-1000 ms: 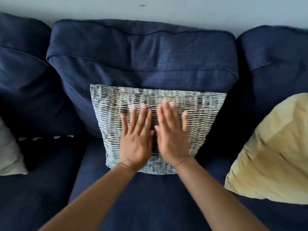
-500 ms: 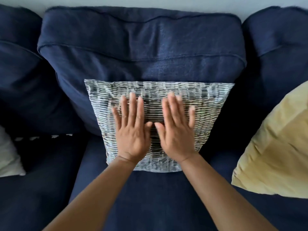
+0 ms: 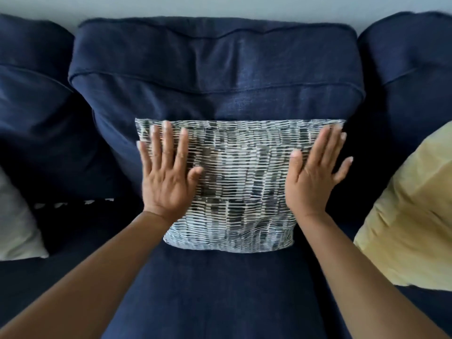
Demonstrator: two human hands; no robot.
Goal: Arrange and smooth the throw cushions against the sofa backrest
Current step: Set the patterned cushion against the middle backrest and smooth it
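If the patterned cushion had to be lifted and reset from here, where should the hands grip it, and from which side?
Probably by its two side edges, one hand from each side. The patterned cushion leans upright against the navy backrest, so its back is blocked. The left hand and right hand lie flat and open near those edges already; curling the fingers round the sides should give an even, two-handed hold.

From my feed the light is soft and even, daylight-like, with no glare anywhere; the navy sofa (image 3: 220, 69) soaks it up, so the gaps between its back cushions go nearly black; my right hand (image 3: 315, 177) smears with motion blur at the fingertips; the yellow cushion (image 3: 411, 216) and pale cushion (image 3: 14, 223) at the edges look soft, and the wide lens bows the frame.
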